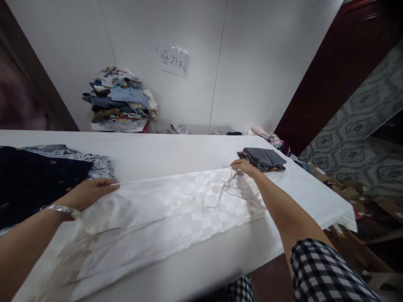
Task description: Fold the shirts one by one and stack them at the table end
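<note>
The left hand [96,192] reached in from the lower left, back upward and fingers pointing right, thumb and fingers pinching the far edge of a white checked cloth [189,205]. The right hand [244,167], its forearm angled up and leftward, pinched the same edge at the cloth's right end, fingertips pointing left. Between them that edge ran nearly straight; the rest sloped toward the person in loose creases. The cloth's long axis ran from the table's [176,153] near left part up toward its right edge, tilted to the far edge. A dark garment [34,176] lay by the left hand, and a grey folded garment [265,157] just beyond the right hand, near the table's right edge.
</note>
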`<state>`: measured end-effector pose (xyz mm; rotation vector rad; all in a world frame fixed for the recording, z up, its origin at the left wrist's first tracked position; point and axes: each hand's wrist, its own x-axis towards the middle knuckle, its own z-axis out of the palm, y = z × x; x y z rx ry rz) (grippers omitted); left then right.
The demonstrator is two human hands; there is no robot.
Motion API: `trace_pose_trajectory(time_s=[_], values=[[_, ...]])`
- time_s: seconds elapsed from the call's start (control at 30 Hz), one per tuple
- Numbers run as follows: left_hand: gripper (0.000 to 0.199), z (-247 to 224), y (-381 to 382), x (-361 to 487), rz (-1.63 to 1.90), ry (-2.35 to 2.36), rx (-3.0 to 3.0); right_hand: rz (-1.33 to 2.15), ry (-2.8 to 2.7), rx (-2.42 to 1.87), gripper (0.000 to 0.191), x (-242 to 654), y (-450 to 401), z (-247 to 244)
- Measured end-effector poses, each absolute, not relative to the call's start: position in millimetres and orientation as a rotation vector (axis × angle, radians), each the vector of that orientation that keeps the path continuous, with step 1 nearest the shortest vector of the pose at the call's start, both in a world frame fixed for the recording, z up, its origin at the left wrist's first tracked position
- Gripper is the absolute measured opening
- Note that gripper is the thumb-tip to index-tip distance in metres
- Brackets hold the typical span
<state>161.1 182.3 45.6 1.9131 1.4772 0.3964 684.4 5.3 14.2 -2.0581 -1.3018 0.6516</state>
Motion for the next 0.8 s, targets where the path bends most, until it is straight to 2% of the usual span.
trace_pose_trajectory(time_s=[0.1,0.27,0.37,0.5,0.67,0.8], values=[[0.032,31,189,160,0.321,1.478,2.007,0.602,-1.325,-2.131,0.027,681,3,10],[0.034,20,196,157,0.206,1.472,2.068,0.448,-1.329,-2.171,0.050,670,5,-3],[0.043,21,197,149,0.274,1.448,2.061,0.393,-1.326,-2.189,0.052,670,1,-9],[0.039,23,194,135,0.250,1.512,2.164,0.359,-1.341,-2.261,0.056,674,-7,-17],[0.037,23,185,127,0.258,1.614,2.221,0.257,-1.327,-2.314,0.051,670,-13,-18],[0.050,22,179,127,0.225,1.563,2.263,0.150,-1.235,-2.366,0.041,664,-12,-7]])
